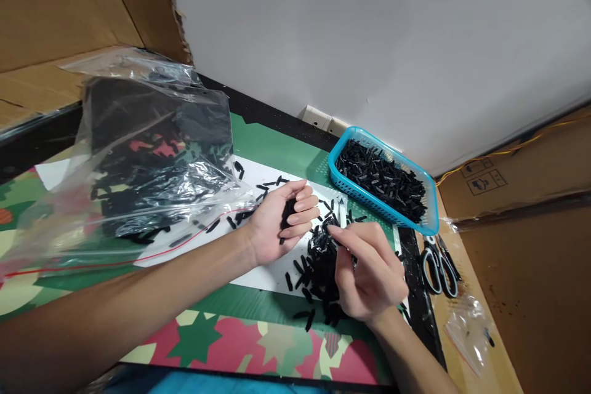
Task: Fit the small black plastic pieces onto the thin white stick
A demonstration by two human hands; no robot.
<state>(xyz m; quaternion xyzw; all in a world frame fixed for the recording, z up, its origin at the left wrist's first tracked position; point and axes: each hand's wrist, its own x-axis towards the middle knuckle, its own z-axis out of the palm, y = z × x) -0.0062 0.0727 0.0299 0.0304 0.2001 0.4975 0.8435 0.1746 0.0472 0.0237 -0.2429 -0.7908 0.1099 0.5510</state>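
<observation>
My left hand (281, 221) is turned palm up above the white paper (263, 271), its fingers curled round several small black pieces (288, 217). To its right, my right hand (369, 265) hovers over a loose pile of black pieces (318, 271), thumb and fingertips drawn close together. Whether anything small sits between those fingertips is hard to make out. Behind my right hand stands a blue basket (339, 181) holding many similar black pieces. More black pieces lie scattered on the paper around both hands.
A large clear zip bag (161, 154) with a red seal lies at the left. Scissors (438, 268) and a small plastic bag (468, 326) are at the right. Wall sockets (316, 117) are behind the green patterned mat (263, 135). Cardboard (535, 258) stands at both sides.
</observation>
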